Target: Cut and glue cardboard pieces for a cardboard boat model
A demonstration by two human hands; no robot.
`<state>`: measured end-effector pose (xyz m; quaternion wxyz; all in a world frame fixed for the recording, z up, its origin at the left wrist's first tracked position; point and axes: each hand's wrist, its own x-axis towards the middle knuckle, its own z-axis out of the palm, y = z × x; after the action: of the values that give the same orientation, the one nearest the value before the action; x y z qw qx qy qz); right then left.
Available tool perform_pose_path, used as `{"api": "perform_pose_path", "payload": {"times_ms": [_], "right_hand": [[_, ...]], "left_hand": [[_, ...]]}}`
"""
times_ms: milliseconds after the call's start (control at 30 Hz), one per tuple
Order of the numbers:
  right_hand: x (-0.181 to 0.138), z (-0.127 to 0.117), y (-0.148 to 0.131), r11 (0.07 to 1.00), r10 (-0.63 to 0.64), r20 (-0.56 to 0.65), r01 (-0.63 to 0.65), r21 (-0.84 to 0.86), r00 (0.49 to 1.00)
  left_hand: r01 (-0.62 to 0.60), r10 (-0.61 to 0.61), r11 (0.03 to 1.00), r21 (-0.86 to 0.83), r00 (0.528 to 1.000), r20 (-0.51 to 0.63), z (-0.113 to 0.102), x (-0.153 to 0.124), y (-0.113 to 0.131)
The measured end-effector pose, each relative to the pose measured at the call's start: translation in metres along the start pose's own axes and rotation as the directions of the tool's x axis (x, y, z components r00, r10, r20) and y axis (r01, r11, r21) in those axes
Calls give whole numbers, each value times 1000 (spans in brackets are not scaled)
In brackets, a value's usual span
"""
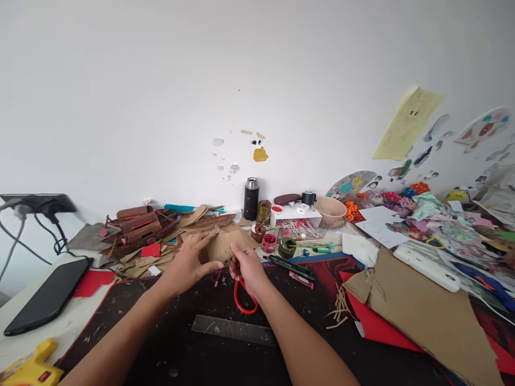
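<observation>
1. Cardboard piece [225, 244], centre of desk [76, 321]: light, stiffish (likely creases); grip its near edge.
2. Left hand [189, 264] pinches that edge, fingers spread.
3. Right hand [248, 268], beside it, closed on red scissors [243, 300].

1. Both your forearms pointed forward, converging toward the middle.
2. Your left hand [189, 264] lay palm down, fingers stretched out, thumb pinching from below.
3. Your right hand [248, 269] was curled closed, just beside the left.

cardboard piece [220, 245]: matt brown, rough paper board
scissors [244, 300]: glossy red plastic handles
ruler [233, 329]: clear, scuffed plastic
flask [251, 199]: black speckled body, shiny metal cap
bench [189, 354]: dark, matt, paint-flecked
</observation>
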<state>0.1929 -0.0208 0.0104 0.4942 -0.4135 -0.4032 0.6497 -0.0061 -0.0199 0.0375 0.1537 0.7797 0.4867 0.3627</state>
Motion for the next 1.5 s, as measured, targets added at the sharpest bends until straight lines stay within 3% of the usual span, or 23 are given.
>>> {"api": "perform_pose_path", "payload": {"times_ms": [100, 233, 333, 433, 500, 567, 667, 900, 1000, 1133, 1267, 1400, 1500], "right_hand": [[2, -6, -7, 1000, 9, -35, -8, 30, 999], [4, -11, -9, 999, -24, -52, 22, -38, 998], [3, -10, -5, 992, -48, 10, 49, -120, 999], [2, -10, -3, 987, -59, 54, 66, -145, 997], [2, -12, -5, 987, -77, 66, 86, -136, 995], [1, -13, -8, 986, -97, 64, 105, -132, 993], [1, -13, -9, 976, -119, 39, 124, -177, 992], [-8, -17, 5, 884, -168, 15, 158, -441, 986], [-19, -28, -6, 715, -218, 34, 184, -674, 975], [-42, -40, -34, 319, -221, 90, 159, -934, 971], [-64, -39, -47, 81, -114, 73, 83, -993, 991], [-77, -29, -41, -134, -54, 73, 65, -989, 996], [-83, -22, -33, -246, -30, 84, 74, -966, 996]], "left_hand": [[201, -180, 914, -352, 979, 91, -14, 5, 7], [412, -346, 674, -613, 909, 231, -27, 15, 16], [550, -357, 536, -640, 835, 419, -29, 17, 19], [610, -311, 545, -575, 784, 537, -26, 17, 16], [603, -348, 481, -636, 798, 493, -23, 21, 13], [516, -468, 332, -790, 817, 337, -19, 28, 9], [307, -635, 185, -934, 763, 125, -10, 42, -1], [203, -705, 50, -978, 700, 109, 2, 52, -20], [163, -717, 3, -987, 688, 111, -1, 52, -24], [116, -718, -66, -991, 684, 128, -4, 54, -25], [80, -710, -108, -991, 691, 134, -2, 54, -22], [61, -705, -119, -991, 698, 128, 0, 53, -19], [41, -707, -104, -994, 700, 103, -2, 52, -17]]}}
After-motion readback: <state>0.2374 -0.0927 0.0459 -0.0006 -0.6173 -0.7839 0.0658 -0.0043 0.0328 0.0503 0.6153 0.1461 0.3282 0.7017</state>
